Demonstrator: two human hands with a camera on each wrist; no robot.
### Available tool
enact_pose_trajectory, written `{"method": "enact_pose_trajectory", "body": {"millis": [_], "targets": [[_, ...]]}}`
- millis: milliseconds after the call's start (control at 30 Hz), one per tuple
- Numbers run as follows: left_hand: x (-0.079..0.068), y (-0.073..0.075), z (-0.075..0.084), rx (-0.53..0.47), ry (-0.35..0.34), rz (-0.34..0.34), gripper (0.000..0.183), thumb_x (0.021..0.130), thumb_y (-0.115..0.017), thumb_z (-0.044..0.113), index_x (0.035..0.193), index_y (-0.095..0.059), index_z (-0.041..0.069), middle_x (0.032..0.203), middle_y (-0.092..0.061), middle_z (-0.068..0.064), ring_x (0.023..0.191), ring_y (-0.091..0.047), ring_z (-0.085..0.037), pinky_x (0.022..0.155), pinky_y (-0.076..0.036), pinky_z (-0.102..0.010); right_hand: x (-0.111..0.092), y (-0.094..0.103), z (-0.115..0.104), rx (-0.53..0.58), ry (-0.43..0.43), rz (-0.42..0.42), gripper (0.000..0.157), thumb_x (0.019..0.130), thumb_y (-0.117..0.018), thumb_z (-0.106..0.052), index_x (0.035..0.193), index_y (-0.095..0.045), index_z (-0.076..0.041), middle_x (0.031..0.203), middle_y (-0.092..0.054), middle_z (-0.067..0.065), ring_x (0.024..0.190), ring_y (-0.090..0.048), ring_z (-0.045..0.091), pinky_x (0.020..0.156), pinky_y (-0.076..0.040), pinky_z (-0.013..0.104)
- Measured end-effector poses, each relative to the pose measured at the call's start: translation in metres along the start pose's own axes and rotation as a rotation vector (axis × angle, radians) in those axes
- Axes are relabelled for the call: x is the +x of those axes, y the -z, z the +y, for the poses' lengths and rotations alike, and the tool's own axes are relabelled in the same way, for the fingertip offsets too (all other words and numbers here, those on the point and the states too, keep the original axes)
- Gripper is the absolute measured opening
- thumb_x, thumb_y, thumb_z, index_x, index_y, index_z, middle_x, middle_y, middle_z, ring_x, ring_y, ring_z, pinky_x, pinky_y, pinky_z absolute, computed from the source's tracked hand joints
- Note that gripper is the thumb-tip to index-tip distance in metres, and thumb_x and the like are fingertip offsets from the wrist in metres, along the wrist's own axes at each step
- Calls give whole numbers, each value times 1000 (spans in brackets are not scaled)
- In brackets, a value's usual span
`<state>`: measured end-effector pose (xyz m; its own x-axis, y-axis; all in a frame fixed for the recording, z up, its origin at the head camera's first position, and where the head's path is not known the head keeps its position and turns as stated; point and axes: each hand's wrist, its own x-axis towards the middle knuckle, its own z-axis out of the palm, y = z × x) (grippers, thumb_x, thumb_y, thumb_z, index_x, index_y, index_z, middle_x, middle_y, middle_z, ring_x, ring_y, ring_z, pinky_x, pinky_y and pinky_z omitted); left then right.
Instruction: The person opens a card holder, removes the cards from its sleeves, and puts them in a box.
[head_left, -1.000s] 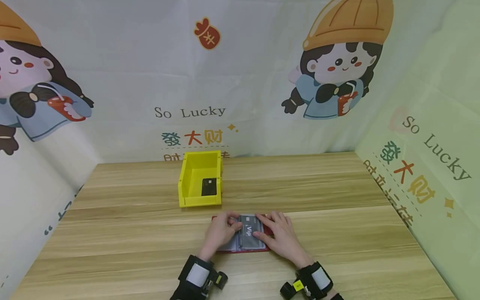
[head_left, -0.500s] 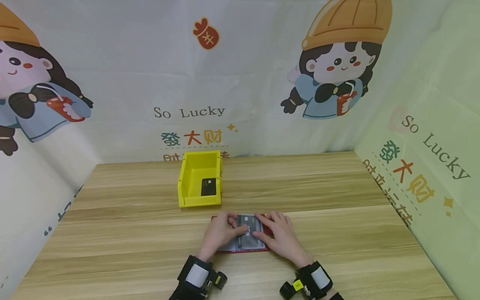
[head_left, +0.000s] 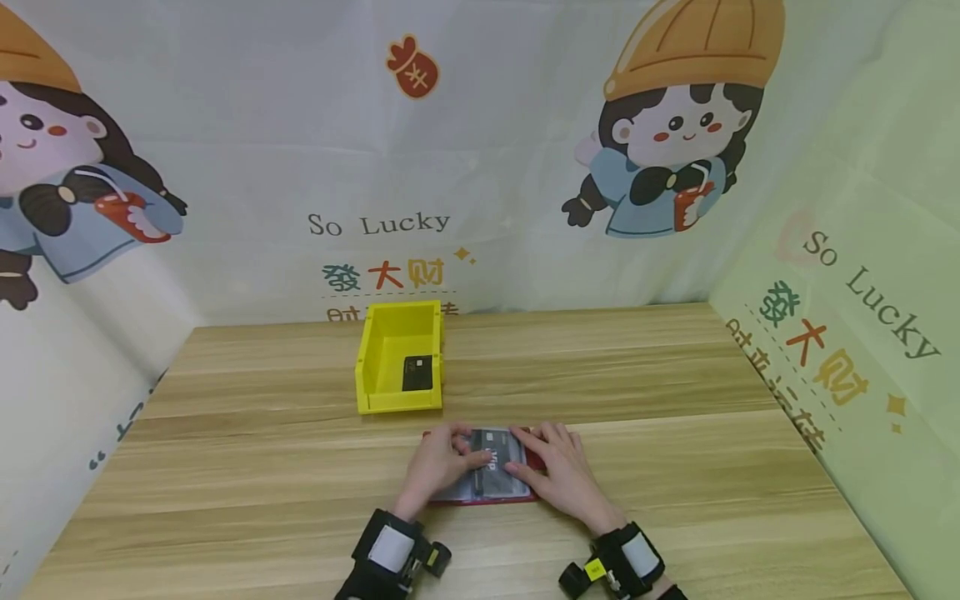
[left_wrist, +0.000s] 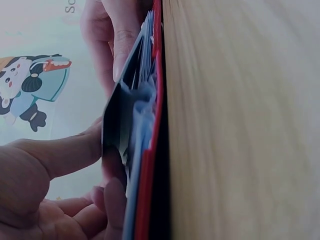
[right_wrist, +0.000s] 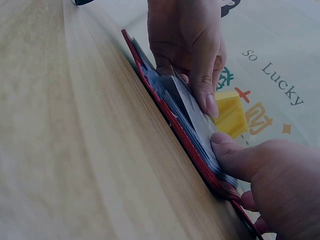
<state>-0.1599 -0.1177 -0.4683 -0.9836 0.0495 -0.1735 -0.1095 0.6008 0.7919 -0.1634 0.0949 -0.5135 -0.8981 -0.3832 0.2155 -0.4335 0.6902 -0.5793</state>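
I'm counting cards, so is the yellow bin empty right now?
No, a black card lies inside the bin, toward its near end.

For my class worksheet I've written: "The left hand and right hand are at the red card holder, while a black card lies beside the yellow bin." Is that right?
Not quite: the black card lies inside the yellow bin, as the head view shows. The left hand and right hand are indeed at the red card holder.
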Motion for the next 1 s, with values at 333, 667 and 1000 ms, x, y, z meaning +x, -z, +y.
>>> {"method": "enact_pose_trajectory", "body": {"millis": [333,667,1000], "targets": [[0,7,-2,-27,15,-22,41,90,-83,17,120,-67,-6,86,-62,-8,76,-53,-17,66,-39,-28,0,0,0,-3,7,4,50,96,-76,-30,139,-68,-7,111,-60,7,99,-46,21,89,-32,39],[-2,16,-3,-73,23,-14,29,90,-81,12,112,-69,-4,84,-65,-7,71,-55,-14,62,-42,-25,0,1,-3,-1,11,12,49,95,-77,-29,138,-69,-7,108,-59,6,99,-46,22,89,-32,39],[-5,24,-6,-104,20,-25,26,91,-78,4,111,-66,-8,77,-69,-7,62,-60,-12,58,-50,-25,-1,2,-4,17,-3,4,50,95,-77,-29,139,-68,-7,106,-58,4,99,-45,21,89,-31,39]]}}
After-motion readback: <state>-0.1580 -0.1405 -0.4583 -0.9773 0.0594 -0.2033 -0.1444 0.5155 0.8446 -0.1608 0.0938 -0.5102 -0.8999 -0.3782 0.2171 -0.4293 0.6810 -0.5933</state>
